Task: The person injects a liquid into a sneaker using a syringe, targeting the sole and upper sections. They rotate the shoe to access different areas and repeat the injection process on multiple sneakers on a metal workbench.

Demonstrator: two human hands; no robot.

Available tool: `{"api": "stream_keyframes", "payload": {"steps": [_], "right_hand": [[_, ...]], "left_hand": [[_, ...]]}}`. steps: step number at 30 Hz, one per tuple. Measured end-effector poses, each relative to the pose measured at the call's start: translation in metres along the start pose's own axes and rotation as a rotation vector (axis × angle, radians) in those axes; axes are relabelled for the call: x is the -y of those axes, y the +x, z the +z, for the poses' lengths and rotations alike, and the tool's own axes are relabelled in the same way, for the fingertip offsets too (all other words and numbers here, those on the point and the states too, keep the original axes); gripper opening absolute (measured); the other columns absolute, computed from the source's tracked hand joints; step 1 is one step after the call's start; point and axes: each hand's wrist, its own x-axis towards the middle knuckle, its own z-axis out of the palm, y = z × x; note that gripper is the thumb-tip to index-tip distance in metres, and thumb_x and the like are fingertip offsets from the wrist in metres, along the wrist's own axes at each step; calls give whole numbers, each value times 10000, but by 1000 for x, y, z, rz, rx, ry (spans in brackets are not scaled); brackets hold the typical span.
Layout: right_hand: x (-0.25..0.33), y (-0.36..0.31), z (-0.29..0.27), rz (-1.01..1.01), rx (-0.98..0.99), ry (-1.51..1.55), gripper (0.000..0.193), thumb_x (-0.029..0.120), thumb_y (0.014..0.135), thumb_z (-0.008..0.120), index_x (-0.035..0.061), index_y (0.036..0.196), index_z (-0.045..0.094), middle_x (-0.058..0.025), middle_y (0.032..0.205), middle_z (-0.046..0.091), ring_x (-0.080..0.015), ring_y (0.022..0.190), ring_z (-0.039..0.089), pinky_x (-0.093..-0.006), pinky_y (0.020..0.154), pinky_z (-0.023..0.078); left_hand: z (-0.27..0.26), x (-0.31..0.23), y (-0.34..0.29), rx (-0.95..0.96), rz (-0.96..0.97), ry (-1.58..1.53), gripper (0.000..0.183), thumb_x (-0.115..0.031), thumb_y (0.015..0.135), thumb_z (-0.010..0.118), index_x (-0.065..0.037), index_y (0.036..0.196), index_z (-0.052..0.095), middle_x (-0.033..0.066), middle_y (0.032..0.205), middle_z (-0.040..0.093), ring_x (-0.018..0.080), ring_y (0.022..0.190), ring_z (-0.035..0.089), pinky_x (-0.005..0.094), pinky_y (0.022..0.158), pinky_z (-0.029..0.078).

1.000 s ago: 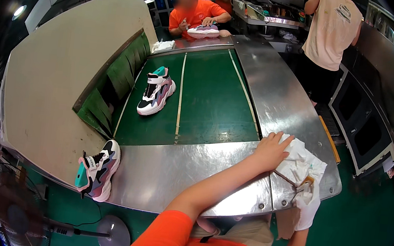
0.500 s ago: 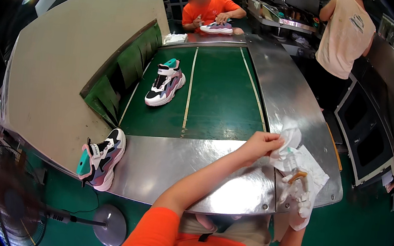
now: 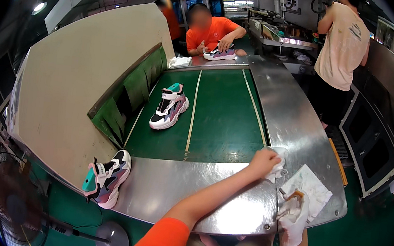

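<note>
My bare left hand [image 3: 264, 163] is closed on a crumpled white cloth [image 3: 276, 173], which it holds low over the metal rim at the belt's near right corner. My right hand [image 3: 293, 217] wears a white glove. Its fingers curl around a small orange-brown thing [image 3: 297, 194] whose kind I cannot make out. Beside the glove, a white folded cloth [image 3: 313, 187] with faint stains lies flat on the metal. One sneaker [image 3: 109, 178] in white, purple, black and teal stands at the table's near left corner. A matching sneaker [image 3: 170, 108] sits on the green belt [image 3: 224, 121].
Across the table, a person in orange [image 3: 212, 35] handles another sneaker [image 3: 220, 53]. A person in a pale sleeveless top [image 3: 344, 45] stands at the right. A beige housing [image 3: 84, 86] with green flaps borders the belt. A floor fan [image 3: 15, 204] stands at lower left.
My left hand has brought the crumpled cloth down and away from the flat white cloth, which now shows more fully. The view has tilted upward.
</note>
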Motion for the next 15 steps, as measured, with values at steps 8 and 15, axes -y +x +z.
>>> {"api": "stream_keyframes", "payload": {"steps": [8,15], "right_hand": [[-35,8,-43,-52,-104,24,844,-53,567,666,46,1354,378,-71,1071,506,-119,824,542,-230,612,477],[-29,10,-43,-98,-99,-187,791,-68,576,657,39,1322,416,-60,1057,503,-113,809,539,-217,637,469]], "left_hand": [[40,-33,-1,247,209,-91,535,-340,863,640,-14,1275,543,219,921,679,337,780,662,381,759,514],[-32,-60,-27,304,188,199,858,-329,892,643,-8,1522,157,297,1146,605,448,1024,600,441,919,480]]}}
